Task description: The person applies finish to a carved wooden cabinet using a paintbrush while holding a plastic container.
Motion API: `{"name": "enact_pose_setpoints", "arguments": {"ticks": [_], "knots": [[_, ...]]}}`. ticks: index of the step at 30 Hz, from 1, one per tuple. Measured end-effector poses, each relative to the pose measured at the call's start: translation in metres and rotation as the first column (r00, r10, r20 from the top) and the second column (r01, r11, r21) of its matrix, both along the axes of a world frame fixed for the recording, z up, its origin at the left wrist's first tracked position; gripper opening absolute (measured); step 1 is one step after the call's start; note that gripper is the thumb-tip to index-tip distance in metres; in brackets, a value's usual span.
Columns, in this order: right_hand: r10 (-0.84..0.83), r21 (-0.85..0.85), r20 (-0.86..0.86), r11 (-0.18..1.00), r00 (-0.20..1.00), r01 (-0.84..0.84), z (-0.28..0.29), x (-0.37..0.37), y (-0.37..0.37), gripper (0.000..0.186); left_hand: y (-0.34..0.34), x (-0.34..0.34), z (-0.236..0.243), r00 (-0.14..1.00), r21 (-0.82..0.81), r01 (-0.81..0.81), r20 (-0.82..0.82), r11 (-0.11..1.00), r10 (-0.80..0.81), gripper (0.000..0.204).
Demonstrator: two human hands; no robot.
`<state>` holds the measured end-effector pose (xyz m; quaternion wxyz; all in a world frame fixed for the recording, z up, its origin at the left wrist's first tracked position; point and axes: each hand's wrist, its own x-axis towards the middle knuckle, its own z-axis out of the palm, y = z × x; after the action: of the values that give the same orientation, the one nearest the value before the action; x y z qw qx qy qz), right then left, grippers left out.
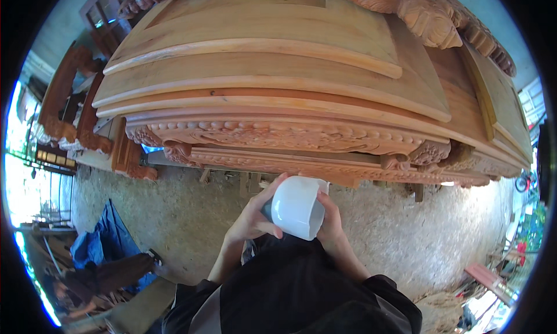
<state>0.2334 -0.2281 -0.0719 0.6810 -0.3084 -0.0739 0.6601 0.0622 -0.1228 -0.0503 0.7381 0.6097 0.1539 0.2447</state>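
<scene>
From my remote seat, I see room for a hand to pass on either side, over the grey concrete floor (406, 235). Straight ahead, the carved reddish-brown wooden furniture front (284, 138) bars the way, with broad pale-brown wooden boards (255, 67) stacked above it. The bare left hand (258, 215) and bare right hand (329, 221) flank the glossy white round vessel (293, 209), the right partly blocking its opening. The crumpled blue cloth (107, 235) obstructs the lower left.
</scene>
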Motion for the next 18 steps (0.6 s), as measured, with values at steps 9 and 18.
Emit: {"name": "enact_pose_setpoints", "arguments": {"ticks": [9,18], "knots": [[0.066,-0.007,-0.006,0.998,0.998,-0.066,-0.003,0.149,-0.089,0.058,-0.032,0.095,0.063,0.89,0.442,-0.43,0.058,0.787,0.453,0.063],[0.118,-0.111,0.082,0.988,0.99,-0.108,0.001,0.195,-0.146,0.05,0.12,0.254,0.157,0.279,0.479,-0.876,0.403,0.059,0.871,0.045]]}}
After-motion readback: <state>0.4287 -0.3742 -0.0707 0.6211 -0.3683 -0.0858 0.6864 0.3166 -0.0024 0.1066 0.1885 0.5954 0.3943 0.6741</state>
